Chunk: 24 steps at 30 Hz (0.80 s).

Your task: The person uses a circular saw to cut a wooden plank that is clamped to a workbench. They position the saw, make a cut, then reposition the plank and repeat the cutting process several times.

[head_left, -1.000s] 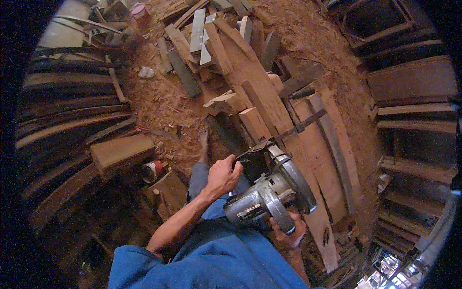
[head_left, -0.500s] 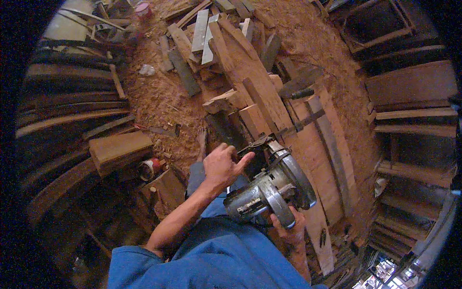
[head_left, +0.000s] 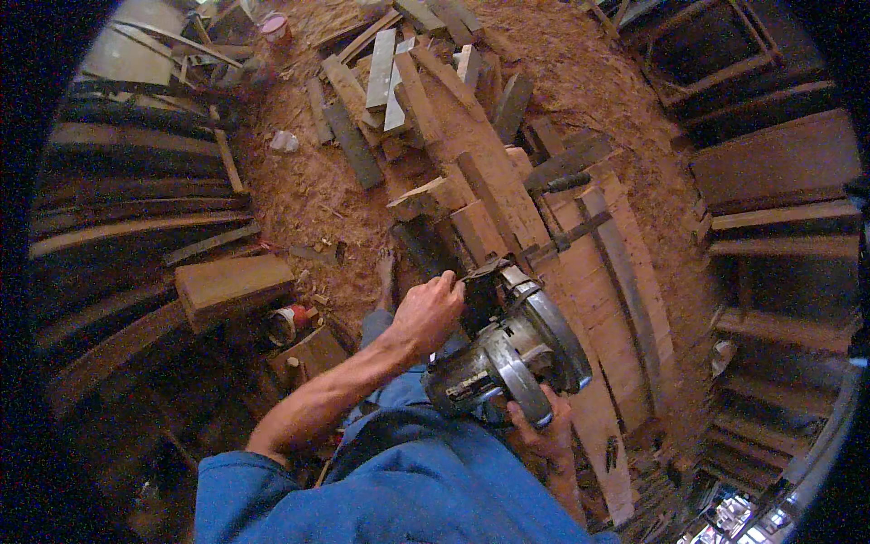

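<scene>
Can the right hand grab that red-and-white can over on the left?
Probably not: the right hand grips the circular saw by its handle, and the saw and left forearm lie between it and the can.

"How's the left hand [head_left: 428,313]?"
"Stretched forward, back upward, fingers [head_left: 448,285] bent (their tips are hard to make out), the left forearm [head_left: 344,392] slanting rightward."
"And the right hand [head_left: 549,428]?"
"Nearer the body, curled in a grip, thumb [head_left: 517,414] leftward, the right forearm [head_left: 564,490] rising from below."

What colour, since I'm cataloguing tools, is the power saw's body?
The power saw's body is silvery grey with darker patches, seen best in the head view.
</scene>
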Motion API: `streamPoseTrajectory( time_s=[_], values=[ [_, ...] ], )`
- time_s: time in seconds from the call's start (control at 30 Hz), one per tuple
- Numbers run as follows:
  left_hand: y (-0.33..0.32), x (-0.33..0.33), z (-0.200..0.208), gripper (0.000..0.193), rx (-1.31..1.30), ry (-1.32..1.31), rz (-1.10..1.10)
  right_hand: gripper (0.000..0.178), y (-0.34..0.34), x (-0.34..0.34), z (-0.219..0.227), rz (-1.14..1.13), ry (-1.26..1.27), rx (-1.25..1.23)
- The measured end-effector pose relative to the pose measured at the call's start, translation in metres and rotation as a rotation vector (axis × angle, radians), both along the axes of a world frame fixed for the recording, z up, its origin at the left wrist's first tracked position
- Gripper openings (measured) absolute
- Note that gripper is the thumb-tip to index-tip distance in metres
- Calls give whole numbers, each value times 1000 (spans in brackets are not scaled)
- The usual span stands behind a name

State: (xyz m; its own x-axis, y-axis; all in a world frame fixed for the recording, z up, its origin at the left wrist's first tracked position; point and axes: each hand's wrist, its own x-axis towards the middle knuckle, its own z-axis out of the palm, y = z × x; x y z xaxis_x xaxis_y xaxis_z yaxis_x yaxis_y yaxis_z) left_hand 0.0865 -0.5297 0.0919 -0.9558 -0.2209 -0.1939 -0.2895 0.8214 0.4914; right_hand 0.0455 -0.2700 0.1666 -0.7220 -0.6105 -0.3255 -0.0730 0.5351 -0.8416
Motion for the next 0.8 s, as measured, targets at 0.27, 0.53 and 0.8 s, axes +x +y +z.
streamPoseTrajectory(
  time_s=[0.27, 0.53, 0.8],
  values=[
    [6, 12, -11, 35, 248, 196, 318, 24, -3, 0, 9, 38, 42, 46],
    [5, 16, -25, 46, 542, -141, 412, 22, 4, 1, 3, 30, 67, -15],
    [5, 20, -26, 47, 579, -77, 415, 18, 17, 7, -19, 50, 136, -7]
  ],
)
